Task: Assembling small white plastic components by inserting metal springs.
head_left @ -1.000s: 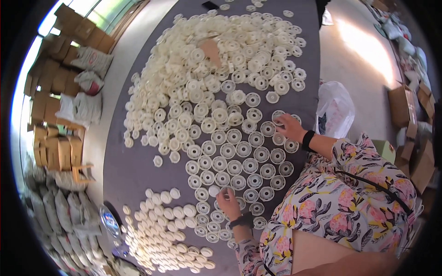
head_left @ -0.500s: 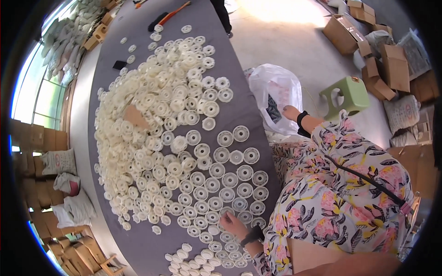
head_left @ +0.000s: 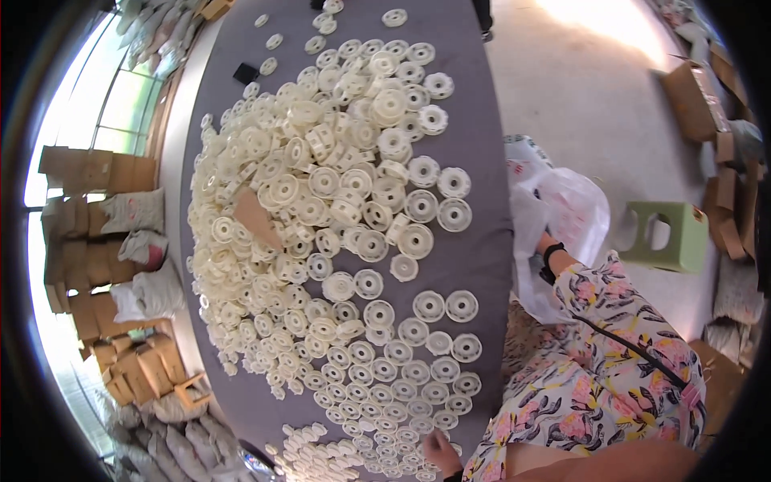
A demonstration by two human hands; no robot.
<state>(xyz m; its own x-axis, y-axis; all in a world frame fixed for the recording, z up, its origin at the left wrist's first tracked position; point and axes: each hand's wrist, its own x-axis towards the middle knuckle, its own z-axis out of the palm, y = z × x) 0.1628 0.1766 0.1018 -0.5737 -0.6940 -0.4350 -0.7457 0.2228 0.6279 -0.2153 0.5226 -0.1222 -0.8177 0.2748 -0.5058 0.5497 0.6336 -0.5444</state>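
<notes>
My left hand (head_left: 440, 450) rests at the near lower edge of the grey table among flat-lying round white plastic parts (head_left: 444, 369). Its fingers are bunched together, and whatever may be in them does not show. Off the table's right side, my right hand (head_left: 548, 243) reaches into a white plastic bag (head_left: 585, 201). The thin plastic hides its fingers, and the bag's contents cannot be made out. Left of both hands a large heap of the same ring-shaped parts (head_left: 309, 181) covers the table, with a brown cardboard scrap (head_left: 257, 218) on top.
A green stool (head_left: 689, 233) stands on the floor right of the bag. Smaller parts (head_left: 309, 458) lie grouped at the table's lower end. A black square (head_left: 246, 74) is near the far end. Cardboard boxes (head_left: 695, 100) and sacks (head_left: 148, 296) line both sides.
My view has shifted, so table and heap sit differently. My right hand has gone deeper into the bag, and the dark contents seen before are hidden. My left hand stays among the parts.
</notes>
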